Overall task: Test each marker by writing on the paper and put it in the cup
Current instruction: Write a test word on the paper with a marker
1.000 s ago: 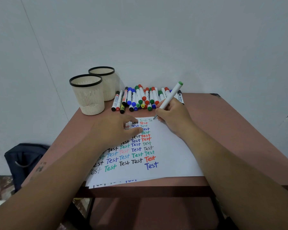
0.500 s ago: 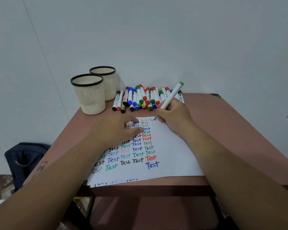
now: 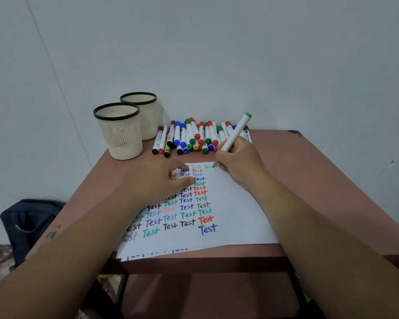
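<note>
right hand (image 3: 236,157) pinches marker (image 3: 236,133), tip on paper (image 3: 235,217) | left hand (image 3: 157,180) flat, fingers relaxed on paper | left words hidden by arm

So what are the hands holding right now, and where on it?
The right hand grips a green-ended marker low on its barrel, near the tip. The left hand holds nothing; it rests on the paper.

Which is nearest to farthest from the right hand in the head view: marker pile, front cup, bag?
From the right hand:
1. Marker pile, just beyond the knuckles.
2. Front cup, at the table's far left.
3. Bag, on the floor, left of the table.
</note>
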{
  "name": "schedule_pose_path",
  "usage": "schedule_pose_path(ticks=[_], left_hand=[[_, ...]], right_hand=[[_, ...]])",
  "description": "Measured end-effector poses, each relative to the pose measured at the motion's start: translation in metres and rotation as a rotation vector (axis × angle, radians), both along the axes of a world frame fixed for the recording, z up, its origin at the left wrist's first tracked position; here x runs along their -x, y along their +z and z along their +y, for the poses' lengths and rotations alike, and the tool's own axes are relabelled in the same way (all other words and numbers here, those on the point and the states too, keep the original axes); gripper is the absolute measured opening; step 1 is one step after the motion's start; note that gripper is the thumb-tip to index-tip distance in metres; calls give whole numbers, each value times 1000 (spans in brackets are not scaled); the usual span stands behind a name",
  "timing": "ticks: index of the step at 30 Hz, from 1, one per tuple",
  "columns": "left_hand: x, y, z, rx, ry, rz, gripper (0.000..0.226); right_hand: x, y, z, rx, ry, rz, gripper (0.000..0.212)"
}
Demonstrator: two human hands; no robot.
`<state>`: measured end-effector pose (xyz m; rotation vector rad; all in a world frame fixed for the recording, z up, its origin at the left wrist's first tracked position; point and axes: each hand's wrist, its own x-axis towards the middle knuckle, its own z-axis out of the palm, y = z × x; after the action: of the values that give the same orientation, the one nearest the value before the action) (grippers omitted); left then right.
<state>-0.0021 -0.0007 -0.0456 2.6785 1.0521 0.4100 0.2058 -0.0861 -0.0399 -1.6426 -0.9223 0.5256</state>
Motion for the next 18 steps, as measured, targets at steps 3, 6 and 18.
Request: schedule_pose_path(ticks=[3,6,18], left_hand=[[0,0,0,-18,4,1,61],[0,1,-1,-12,3,2,59],[2,-11,1,35,-46,-284,48]], right_hand=[[-1,-1,0,-12,-4,7,16],[-2,-1,0,-18,2,7,15],[-6,-3,-1,-188,43,187,15]])
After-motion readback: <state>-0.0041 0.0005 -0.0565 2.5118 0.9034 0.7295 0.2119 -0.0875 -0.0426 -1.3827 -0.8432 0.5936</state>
